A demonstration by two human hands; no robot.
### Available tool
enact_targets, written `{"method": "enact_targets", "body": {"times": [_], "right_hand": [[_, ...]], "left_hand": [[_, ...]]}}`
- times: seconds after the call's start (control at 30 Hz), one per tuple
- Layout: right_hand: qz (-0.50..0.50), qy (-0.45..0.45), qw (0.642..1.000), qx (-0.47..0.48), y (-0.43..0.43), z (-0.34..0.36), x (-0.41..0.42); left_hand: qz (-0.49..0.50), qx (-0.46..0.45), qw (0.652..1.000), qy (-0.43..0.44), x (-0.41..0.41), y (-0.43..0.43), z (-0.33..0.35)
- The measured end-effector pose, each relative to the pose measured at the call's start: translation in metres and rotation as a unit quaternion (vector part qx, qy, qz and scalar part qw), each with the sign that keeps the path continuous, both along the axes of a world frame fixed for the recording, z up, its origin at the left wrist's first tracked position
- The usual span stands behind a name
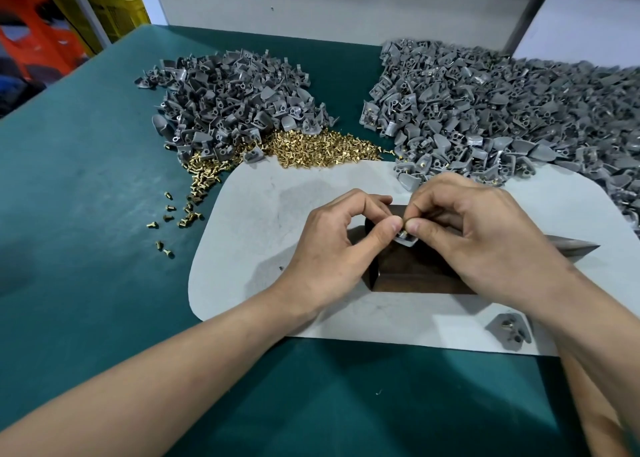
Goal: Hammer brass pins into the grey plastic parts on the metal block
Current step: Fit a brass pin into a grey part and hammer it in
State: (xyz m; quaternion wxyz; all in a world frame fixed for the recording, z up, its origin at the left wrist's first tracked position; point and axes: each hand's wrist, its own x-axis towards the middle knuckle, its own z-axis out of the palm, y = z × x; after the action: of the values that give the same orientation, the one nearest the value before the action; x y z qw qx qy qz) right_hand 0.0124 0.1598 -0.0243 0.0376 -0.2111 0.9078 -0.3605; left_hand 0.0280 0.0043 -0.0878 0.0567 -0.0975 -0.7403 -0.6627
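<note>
Currently, at centre frame, my left hand (341, 245) pinches a grey part (407, 242) over the block (415, 278); my right hand (485, 235) pinches a pin (404, 222) at its hole. Step: seating. Next, I judge, calls for a square hammer strike.

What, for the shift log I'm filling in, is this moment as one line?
step: pin placing | left hand: holds grey plastic part over metal block | right hand: pinches brass pin at part
</note>
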Motion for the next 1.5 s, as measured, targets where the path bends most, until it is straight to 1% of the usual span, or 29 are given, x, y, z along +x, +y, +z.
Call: {"method": "enact_targets", "body": {"times": [0.3,0.8,0.9,1.03,1.37,1.43,1.5], "right_hand": [[0.016,0.006,1.000,0.015,0.002,0.003,0.000],[0.044,0.023,0.998,0.046,0.002,0.004,-0.003],[0.045,0.015,0.998,0.030,0.003,0.001,-0.005],[0.024,-0.035,0.998,-0.045,0.007,-0.002,-0.004],[0.025,-0.050,0.993,-0.104,0.015,-0.002,0.000],[0.011,-0.038,0.992,-0.116,0.018,-0.001,0.003],[-0.021,0.007,0.995,-0.101,0.027,0.000,0.005]], "left_hand": [[0.004,-0.004,1.000,-0.003,0.001,0.001,0.000],[0.012,-0.044,0.999,0.005,0.002,0.000,0.003],[0.011,-0.040,0.999,0.004,0.002,0.000,0.003],[0.011,-0.033,0.999,0.004,0.002,0.000,0.001],[0.006,-0.024,1.000,0.011,0.002,0.001,0.001],[0.004,-0.022,1.000,0.007,0.002,0.001,0.000],[0.000,-0.020,1.000,0.005,0.003,0.001,0.000]]}}
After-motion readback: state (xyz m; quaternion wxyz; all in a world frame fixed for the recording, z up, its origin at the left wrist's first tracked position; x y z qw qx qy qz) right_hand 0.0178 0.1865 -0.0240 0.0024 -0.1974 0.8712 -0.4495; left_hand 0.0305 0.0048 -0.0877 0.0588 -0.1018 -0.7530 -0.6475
